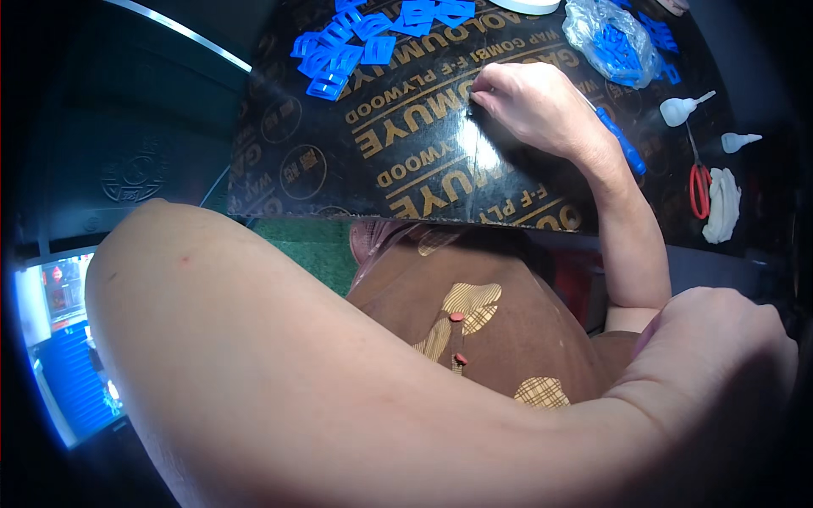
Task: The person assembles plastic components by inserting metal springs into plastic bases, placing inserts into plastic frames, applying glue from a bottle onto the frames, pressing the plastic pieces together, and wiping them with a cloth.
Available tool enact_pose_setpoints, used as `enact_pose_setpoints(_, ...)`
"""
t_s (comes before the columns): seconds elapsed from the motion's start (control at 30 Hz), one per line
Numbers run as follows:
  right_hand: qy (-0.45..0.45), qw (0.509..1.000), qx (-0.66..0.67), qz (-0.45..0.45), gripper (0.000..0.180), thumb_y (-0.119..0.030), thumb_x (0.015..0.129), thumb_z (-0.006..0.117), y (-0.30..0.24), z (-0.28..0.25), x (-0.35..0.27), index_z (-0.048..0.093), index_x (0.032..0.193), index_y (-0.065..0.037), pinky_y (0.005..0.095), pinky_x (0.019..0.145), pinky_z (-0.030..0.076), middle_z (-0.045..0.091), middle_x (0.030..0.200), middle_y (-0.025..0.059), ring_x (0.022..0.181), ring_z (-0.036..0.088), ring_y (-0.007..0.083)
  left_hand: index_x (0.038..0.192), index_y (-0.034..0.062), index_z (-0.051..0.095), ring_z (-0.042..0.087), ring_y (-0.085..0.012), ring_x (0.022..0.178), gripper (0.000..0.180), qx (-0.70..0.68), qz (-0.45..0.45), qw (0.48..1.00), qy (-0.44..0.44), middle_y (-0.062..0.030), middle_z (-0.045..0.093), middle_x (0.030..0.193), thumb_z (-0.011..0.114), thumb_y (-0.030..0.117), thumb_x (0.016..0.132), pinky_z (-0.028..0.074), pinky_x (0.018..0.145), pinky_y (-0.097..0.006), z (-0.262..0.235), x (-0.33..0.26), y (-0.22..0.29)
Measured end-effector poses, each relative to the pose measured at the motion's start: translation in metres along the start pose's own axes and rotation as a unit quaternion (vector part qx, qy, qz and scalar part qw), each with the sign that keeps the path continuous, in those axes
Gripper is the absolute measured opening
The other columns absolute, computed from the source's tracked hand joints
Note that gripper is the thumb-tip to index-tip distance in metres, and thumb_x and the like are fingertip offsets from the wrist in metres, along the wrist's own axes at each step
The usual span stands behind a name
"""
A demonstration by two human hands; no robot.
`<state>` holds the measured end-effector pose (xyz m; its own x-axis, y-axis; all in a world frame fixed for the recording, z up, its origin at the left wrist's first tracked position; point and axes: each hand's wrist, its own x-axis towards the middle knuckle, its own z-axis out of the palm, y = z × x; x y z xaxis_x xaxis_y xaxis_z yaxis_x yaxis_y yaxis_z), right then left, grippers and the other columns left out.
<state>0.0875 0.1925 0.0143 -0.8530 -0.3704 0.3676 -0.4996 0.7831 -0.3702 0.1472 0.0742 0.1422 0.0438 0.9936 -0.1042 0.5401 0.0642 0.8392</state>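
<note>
2 hands (718, 343), R (529, 100) over tbl (339, 148); 1 blu tool (624, 142), 1 scissors (697, 169).

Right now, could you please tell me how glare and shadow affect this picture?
In the head view, white glare washes out a patch of the black table just below the right hand; also in the head view, shadow darkens the lower side of the left hand; and the head view's lower corners sink to near black.
</note>
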Motion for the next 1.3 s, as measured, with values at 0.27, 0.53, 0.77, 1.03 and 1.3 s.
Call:
enact_pose_setpoints(0.27,-0.001,1.000,-0.001,0.006,0.016,-0.019,0.086,0.060,0.002,-0.005,-0.001,0.063,0.086,-0.003,0.0432,0.066,0.050,0.063,0.072,0.0165,0.072,0.063,0.0349,0.087,-0.0028,0.060,0.057,-0.0155,0.069,0.024,-0.075,0.000,0.997,0.007,-0.0083,0.060,0.079,0.056,0.009,0.067,0.049,0.064,-0.029,-0.005,-0.004,-0.012)
enact_pose_setpoints(0.53,0.003,1.000,0.004,-0.011,0.018,-0.019,0.086,0.060,0.000,-0.001,0.001,0.063,0.085,-0.002,0.0439,0.065,0.050,0.063,0.070,0.0168,0.070,0.063,0.0358,0.086,-0.0030,0.059,0.057,-0.0142,0.069,0.024,-0.147,-0.036,0.987,0.047,-0.0077,0.059,0.078,0.055,0.008,0.065,0.048,0.065,-0.028,-0.008,-0.025,-0.023)
enact_pose_setpoints(0.77,0.002,1.000,0.009,-0.009,0.017,-0.018,0.085,0.061,-0.004,0.002,-0.001,0.062,0.083,-0.001,0.0436,0.066,0.051,0.063,0.071,0.0176,0.071,0.063,0.0360,0.086,-0.0032,0.058,0.056,-0.0131,0.069,0.024,-0.209,-0.058,0.973,0.084,-0.0072,0.058,0.078,0.054,0.007,0.064,0.047,0.065,-0.026,-0.006,-0.047,-0.031)
enact_pose_setpoints(1.03,0.007,1.000,0.028,-0.001,0.019,-0.017,0.084,0.061,0.008,0.003,-0.001,0.060,0.075,0.000,0.0462,0.061,0.051,0.062,0.068,0.0196,0.067,0.062,0.0384,0.085,-0.0033,0.057,0.055,-0.0118,0.069,0.025,-0.255,-0.048,0.959,0.109,-0.0066,0.057,0.078,0.053,0.006,0.063,0.046,0.066,-0.025,-0.022,-0.056,-0.035)
enact_pose_setpoints(1.3,-0.006,1.000,0.005,-0.017,0.016,-0.017,0.084,0.062,0.000,-0.005,0.002,0.061,0.083,-0.001,0.0434,0.064,0.051,0.064,0.074,0.0170,0.072,0.063,0.0358,0.102,-0.0033,0.064,0.058,-0.0311,0.092,0.030,-0.134,0.215,0.967,-0.015,-0.0177,0.057,0.103,0.065,0.017,0.081,0.049,0.077,-0.036,0.009,-0.068,-0.056)
